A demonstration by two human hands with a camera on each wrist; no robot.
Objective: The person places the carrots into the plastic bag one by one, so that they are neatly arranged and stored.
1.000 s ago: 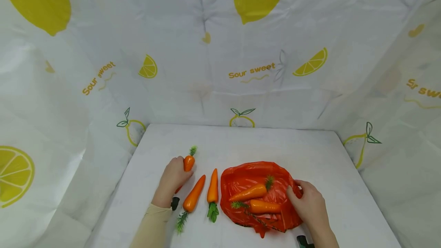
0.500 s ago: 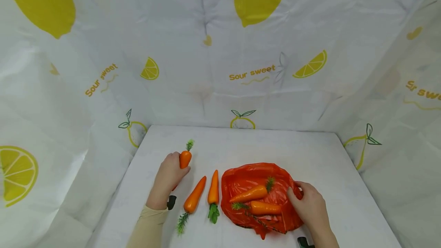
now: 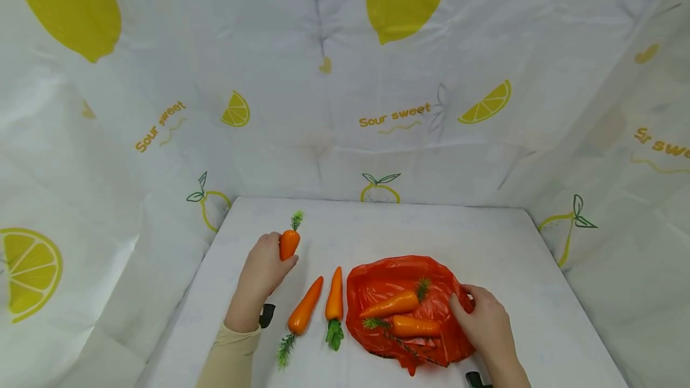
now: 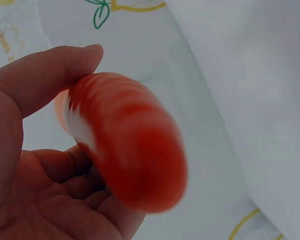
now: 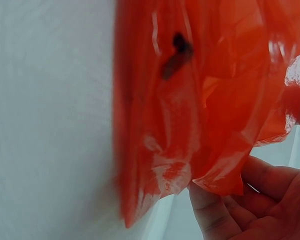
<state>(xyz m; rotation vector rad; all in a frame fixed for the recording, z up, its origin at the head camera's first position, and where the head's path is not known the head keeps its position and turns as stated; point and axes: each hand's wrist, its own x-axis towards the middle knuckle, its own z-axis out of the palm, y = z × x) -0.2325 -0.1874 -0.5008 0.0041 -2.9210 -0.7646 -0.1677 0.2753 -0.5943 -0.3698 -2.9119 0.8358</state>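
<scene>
The left hand [image 3: 262, 265] is wrapped around the held carrot [image 3: 289, 244], thumb on one side and fingers on the other; the right hand [image 3: 489, 323] pinches the edge of the red bag [image 3: 399, 267] nearest to it, thumb over the inner face. Grip the held carrot by its thick body rather than by the leafy top [image 3: 297, 220], which would probably bend and give poor control. Apply moderate pressure only, as the glossy surface is likely to slip or roll. Hold the bag edge outward and steady with the right hand; a tug would probably fold the thin plastic over the mouth and shift the contents. Should the left hand travel toward the bag, lift over the first loose carrot [image 3: 305, 307] and the second loose carrot [image 3: 334, 297], both lying to its right. Orientation: the held carrot's thick end and leaves point forward of the left hand and slightly to its right; the long axis runs obliquely back through the grip toward the wrist, where the left wrist view shows the bare, rounded end. Clearance between it and the bench [image 3: 539, 298] cannot be judged. To the left of the right hand, inside the bag, the first bagged carrot [image 3: 389, 304] has its leaves toward that hand, and the second bagged carrot [image 3: 415, 326] has its leaves away from it.
</scene>
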